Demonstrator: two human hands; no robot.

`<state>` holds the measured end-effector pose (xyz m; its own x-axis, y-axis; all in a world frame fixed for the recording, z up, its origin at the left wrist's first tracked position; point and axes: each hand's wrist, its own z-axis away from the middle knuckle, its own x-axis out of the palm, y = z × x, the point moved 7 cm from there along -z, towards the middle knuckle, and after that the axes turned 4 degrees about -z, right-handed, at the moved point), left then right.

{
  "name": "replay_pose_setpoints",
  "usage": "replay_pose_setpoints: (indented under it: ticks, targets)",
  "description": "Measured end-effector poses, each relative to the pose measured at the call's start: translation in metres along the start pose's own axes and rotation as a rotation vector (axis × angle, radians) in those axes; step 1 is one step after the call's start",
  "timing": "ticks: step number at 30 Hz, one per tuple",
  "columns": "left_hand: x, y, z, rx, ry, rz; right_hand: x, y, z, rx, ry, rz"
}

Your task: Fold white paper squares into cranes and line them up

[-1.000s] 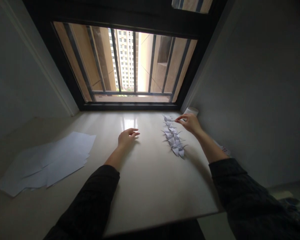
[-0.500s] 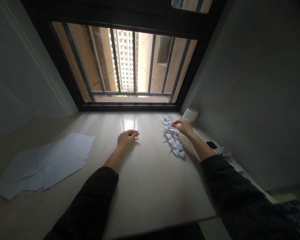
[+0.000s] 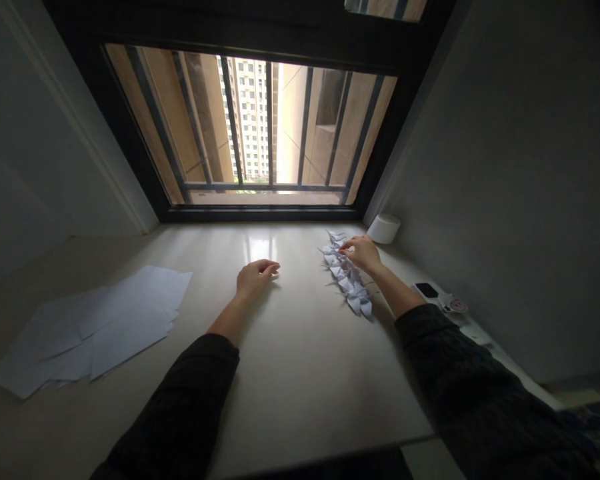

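On the right of the pale sill, several white folded paper cranes (image 3: 349, 281) stand close together in a row running away from me. My right hand (image 3: 364, 253) is over the far part of this row, thumb and fingertips pinched on a paper crane (image 3: 334, 257), which the fingers partly cover. My left hand (image 3: 254, 276) rests on the sill left of the row, apart from the cranes. Its fingers are loosely curled and drawn together, and nothing shows in them.
Loose white paper sheets (image 3: 125, 320) lie overlapping at the left. A white roll-shaped object (image 3: 384, 229) stands by the right wall. Near my right forearm are a dark-faced small device (image 3: 427, 290) and a round pinkish item (image 3: 453, 304). A barred window (image 3: 260, 133) rises behind the sill.
My right hand has shifted slightly left, and the crane at its fingertips has moved left with it. My left hand stays in place. The view has shifted a little.
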<state>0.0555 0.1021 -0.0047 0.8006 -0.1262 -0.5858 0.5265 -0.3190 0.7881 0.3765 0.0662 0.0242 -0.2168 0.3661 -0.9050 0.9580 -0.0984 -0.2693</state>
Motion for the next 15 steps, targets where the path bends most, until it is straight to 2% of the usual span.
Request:
replay_pose_setpoints:
  ticks: [5, 10, 13, 15]
  targets:
    - [-0.001, 0.0, 0.0, 0.005, 0.003, -0.018, -0.001, -0.007, 0.001, -0.029, 0.0, 0.038]
    - [0.0, -0.001, -0.001, 0.004, -0.002, -0.011, -0.001, -0.002, 0.002, -0.035, -0.002, 0.008]
    - [0.001, -0.002, -0.002, -0.006, -0.009, 0.002, -0.014, 0.001, 0.003, -0.045, 0.05, -0.031]
    - [0.001, -0.004, -0.002, -0.009, -0.01, -0.003, -0.036, -0.001, 0.007, -0.054, 0.131, -0.073]
